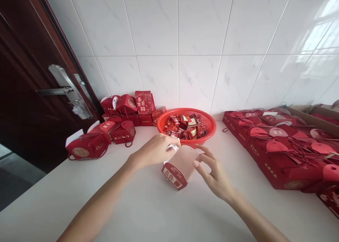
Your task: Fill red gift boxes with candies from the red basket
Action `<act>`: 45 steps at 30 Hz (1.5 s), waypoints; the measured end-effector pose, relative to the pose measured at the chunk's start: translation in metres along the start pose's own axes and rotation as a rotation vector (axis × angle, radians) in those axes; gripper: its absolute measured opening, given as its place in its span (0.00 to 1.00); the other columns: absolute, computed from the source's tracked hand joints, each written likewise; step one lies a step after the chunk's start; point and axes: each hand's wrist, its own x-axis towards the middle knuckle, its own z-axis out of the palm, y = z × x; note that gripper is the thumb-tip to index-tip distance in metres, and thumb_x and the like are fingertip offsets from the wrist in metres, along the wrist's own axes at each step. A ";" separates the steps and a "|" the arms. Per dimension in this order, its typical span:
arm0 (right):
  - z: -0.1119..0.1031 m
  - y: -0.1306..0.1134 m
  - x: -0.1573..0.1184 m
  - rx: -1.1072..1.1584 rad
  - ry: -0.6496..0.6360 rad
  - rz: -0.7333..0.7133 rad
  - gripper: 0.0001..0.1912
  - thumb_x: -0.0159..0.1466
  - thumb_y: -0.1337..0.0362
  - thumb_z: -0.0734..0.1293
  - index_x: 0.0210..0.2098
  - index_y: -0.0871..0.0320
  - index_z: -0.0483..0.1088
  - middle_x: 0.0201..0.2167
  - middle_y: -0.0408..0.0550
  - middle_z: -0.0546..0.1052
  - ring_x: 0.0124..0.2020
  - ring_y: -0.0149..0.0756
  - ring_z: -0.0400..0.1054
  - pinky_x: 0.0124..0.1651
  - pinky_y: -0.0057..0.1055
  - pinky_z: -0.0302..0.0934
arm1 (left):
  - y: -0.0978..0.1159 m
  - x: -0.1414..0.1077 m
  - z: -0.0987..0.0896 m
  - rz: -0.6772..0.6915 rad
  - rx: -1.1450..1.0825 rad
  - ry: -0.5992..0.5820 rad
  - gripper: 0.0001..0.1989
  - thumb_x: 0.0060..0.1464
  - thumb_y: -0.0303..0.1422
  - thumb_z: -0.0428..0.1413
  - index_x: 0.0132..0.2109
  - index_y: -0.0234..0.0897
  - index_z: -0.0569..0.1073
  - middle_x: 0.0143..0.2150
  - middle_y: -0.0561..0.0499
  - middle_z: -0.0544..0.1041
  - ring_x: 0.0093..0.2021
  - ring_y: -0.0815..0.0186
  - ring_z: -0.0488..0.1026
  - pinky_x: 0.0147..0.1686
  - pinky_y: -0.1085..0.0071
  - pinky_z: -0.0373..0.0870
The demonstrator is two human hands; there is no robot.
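Note:
A small pink and red gift box (180, 166) stands on the white table in front of a red plastic basket (206, 138). My left hand (156, 148) is at the box's back left, its fingers bent around a white flap of the box. On the right side, my right hand (214, 175) has its thumb and fingers apart at the box's edge, the thumb touching or close to the pink panel. Wrapped sweets (192, 122) lie in the basket just behind the box.
Red gift boxes (88, 146) are grouped at the back left, some stacked. Rows of red boxes (265, 157) cover the right side of the white table (148, 206). A tiled wall (200, 76) rises behind, and a dark door (29, 76) stands at left.

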 end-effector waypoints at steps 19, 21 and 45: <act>0.003 0.022 0.001 0.420 -0.217 0.225 0.28 0.62 0.51 0.70 0.59 0.50 0.64 0.59 0.52 0.71 0.60 0.49 0.64 0.60 0.47 0.59 | -0.021 -0.018 -0.007 -0.183 0.024 -0.356 0.40 0.48 0.45 0.62 0.68 0.48 0.64 0.65 0.47 0.66 0.58 0.51 0.71 0.50 0.67 0.72; 0.006 0.021 0.001 0.472 -0.230 0.266 0.29 0.62 0.49 0.69 0.60 0.49 0.63 0.59 0.53 0.71 0.61 0.49 0.63 0.59 0.46 0.60 | -0.023 -0.020 -0.008 -0.203 0.012 -0.421 0.48 0.44 0.48 0.64 0.71 0.51 0.58 0.70 0.48 0.59 0.61 0.48 0.68 0.51 0.66 0.72; -0.007 0.037 0.015 0.598 -0.101 0.407 0.32 0.58 0.46 0.71 0.58 0.54 0.69 0.48 0.50 0.74 0.46 0.44 0.69 0.46 0.38 0.64 | -0.026 -0.007 0.023 -0.167 -0.282 -0.316 0.50 0.48 0.53 0.63 0.72 0.44 0.55 0.70 0.45 0.63 0.67 0.47 0.63 0.60 0.61 0.65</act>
